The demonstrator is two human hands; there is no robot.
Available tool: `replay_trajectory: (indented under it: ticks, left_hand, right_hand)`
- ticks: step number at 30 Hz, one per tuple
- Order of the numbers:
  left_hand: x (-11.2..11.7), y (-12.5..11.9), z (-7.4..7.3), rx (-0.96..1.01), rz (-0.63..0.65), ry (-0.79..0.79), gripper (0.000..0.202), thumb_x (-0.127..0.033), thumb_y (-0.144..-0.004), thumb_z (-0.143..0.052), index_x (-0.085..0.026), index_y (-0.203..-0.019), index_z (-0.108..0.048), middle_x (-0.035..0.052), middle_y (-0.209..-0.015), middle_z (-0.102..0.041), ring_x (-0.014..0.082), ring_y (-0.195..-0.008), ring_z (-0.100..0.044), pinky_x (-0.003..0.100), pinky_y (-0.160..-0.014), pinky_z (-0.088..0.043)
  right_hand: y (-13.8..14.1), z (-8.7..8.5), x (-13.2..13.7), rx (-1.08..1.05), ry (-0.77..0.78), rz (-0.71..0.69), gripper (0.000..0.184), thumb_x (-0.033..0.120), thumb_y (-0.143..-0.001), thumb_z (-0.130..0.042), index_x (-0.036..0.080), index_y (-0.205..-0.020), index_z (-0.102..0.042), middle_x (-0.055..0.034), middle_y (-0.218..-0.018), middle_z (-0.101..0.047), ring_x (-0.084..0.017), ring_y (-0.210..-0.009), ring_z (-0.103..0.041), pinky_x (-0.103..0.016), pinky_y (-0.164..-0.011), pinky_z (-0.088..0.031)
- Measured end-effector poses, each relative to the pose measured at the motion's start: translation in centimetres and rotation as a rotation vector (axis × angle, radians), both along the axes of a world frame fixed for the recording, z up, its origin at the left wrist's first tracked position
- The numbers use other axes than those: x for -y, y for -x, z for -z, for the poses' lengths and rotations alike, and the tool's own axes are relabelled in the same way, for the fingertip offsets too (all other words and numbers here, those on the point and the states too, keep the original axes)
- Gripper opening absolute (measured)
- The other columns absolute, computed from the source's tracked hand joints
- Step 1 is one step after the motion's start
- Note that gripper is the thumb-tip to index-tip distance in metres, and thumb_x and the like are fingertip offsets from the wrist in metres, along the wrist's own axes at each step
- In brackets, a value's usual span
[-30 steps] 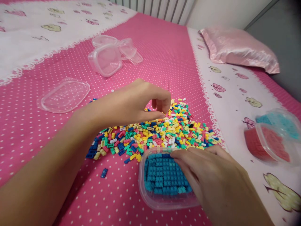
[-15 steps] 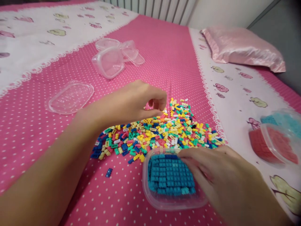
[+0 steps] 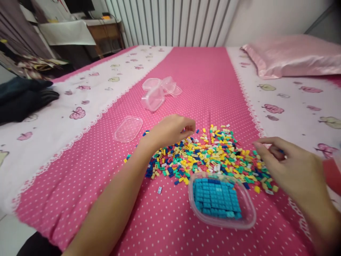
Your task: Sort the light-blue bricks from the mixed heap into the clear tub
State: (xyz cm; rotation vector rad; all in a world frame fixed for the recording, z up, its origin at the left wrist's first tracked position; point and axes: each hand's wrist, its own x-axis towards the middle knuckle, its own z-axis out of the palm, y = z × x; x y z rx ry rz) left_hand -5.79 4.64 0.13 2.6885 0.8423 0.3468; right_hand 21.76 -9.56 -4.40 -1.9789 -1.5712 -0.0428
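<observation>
Two hands, one open tub of blue bricks, one loose pile too many to count.
On the pink dotted bedsheet (image 3: 160,231), the clear tub (image 3: 250,216) of packed blue bricks (image 3: 215,197) sits between the forearms, touched by neither hand. The mixed-colour pile (image 3: 197,156) spreads just beyond it: the left hand (image 3: 176,129) curls over its far left part, the right hand (image 3: 293,167) over its right end, fingers bent, thumb near forefinger on each; whether either grips a brick, I cannot tell. One stray brick (image 3: 159,190) lies left of the tub, one lid (image 3: 129,129) farther off.
</observation>
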Motion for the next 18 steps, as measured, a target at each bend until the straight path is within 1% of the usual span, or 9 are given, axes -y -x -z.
replay_trajectory:
  ticks: [3, 6, 8, 12, 15, 18]
  left_hand:
    - [0.6, -0.9, 0.6, 0.112, 0.003, 0.010, 0.015, -0.021, -0.093, -0.056, -0.015, -0.093, -0.069, 0.0034, -0.087, -0.072, 0.0123, -0.078, -0.062, 0.024, -0.072, -0.040]
    - [1.5, -1.7, 1.0, 0.247, -0.017, 0.095, 0.016, -0.023, -0.094, -0.055, -0.015, -0.093, -0.068, 0.0030, -0.085, -0.071, 0.0119, -0.078, -0.062, 0.024, -0.073, -0.043]
    - [2.2, -2.0, 1.0, 0.297, -0.020, 0.160, 0.017, -0.023, -0.095, -0.054, -0.015, -0.093, -0.068, 0.0031, -0.086, -0.071, 0.0119, -0.078, -0.062, 0.024, -0.074, -0.044]
    - [3.2, -2.5, 0.7, 0.362, -0.049, 0.264, 0.019, -0.026, -0.096, -0.053, -0.016, -0.094, -0.069, 0.0038, -0.090, -0.072, 0.0126, -0.080, -0.062, 0.025, -0.074, -0.045]
    - [3.6, -2.8, 0.8, 0.365, -0.058, 0.321, 0.019, -0.026, -0.095, -0.053, -0.016, -0.093, -0.069, 0.0032, -0.088, -0.071, 0.0121, -0.079, -0.062, 0.024, -0.073, -0.044]
    - [4.0, -2.9, 1.4, 0.360, -0.025, 0.320, 0.019, -0.027, -0.095, -0.054, -0.016, -0.093, -0.070, 0.0029, -0.086, -0.071, 0.0118, -0.076, -0.060, 0.024, -0.071, -0.042]
  right_hand:
    - [-0.3, 0.4, 0.0, -0.055, -0.050, -0.029, 0.043, 0.060, -0.091, -0.048, 0.022, -0.091, -0.068, 0.0007, -0.060, -0.049, -0.018, -0.055, -0.047, -0.034, -0.061, -0.036]
    - [-0.1, 0.9, 0.4, -0.095, -0.067, -0.046, 0.041, 0.058, -0.091, -0.049, 0.023, -0.085, -0.068, -0.0004, -0.065, -0.056, -0.018, -0.058, -0.049, -0.033, -0.061, -0.037]
    - [0.1, 1.0, 0.8, -0.112, -0.063, -0.018, 0.038, 0.055, -0.092, -0.050, 0.023, -0.086, -0.068, -0.0016, -0.070, -0.060, -0.018, -0.061, -0.052, -0.033, -0.063, -0.038]
    - [0.4, 0.7, 1.4, -0.166, -0.099, 0.042, 0.033, 0.052, -0.093, -0.053, 0.023, -0.088, -0.068, -0.0034, -0.079, -0.065, -0.019, -0.067, -0.055, -0.033, -0.067, -0.039]
    - [0.7, 0.6, 1.3, -0.206, -0.108, -0.013, 0.033, 0.052, -0.093, -0.052, 0.023, -0.088, -0.068, -0.0044, -0.084, -0.067, -0.021, -0.073, -0.057, -0.034, -0.071, -0.041]
    - [1.2, 0.5, 1.2, -0.220, -0.108, -0.081, 0.034, 0.052, -0.093, -0.052, 0.022, -0.092, -0.069, -0.0053, -0.090, -0.069, -0.021, -0.077, -0.059, -0.035, -0.074, -0.042]
